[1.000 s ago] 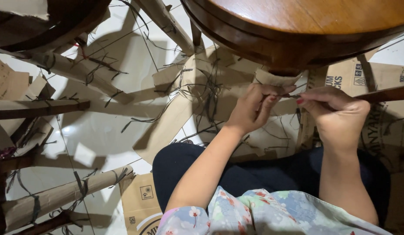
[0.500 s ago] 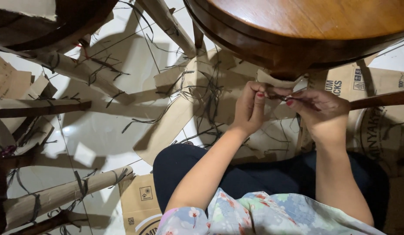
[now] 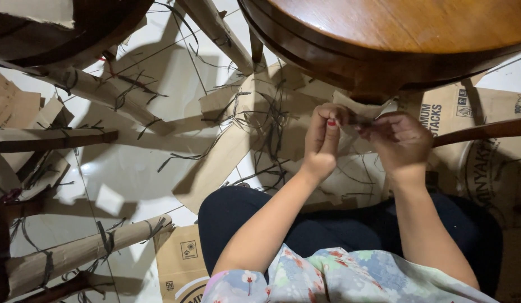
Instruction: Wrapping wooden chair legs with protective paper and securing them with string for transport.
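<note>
Centrally, left hand (image 3: 323, 140) and right hand (image 3: 399, 140) — fingers curled closed, pinching a small dark strip (image 3: 358, 119) between them, just below the rim of the round brown wooden table (image 3: 395, 33). Underneath: flattened brown cardboard pieces (image 3: 215, 168) on white tiled floor (image 3: 131, 179) — thin dark strands (image 3: 271, 120) scattered about.

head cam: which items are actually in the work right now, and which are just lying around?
In hand:
- left hand and right hand, fingers pinching a small dark piece between them, below the round wooden table

Lying about:
- cardboard sheets on the tiled floor
- dark thin strips scattered over them
- rolled cardboard tube
- printed carton by the knee
</note>
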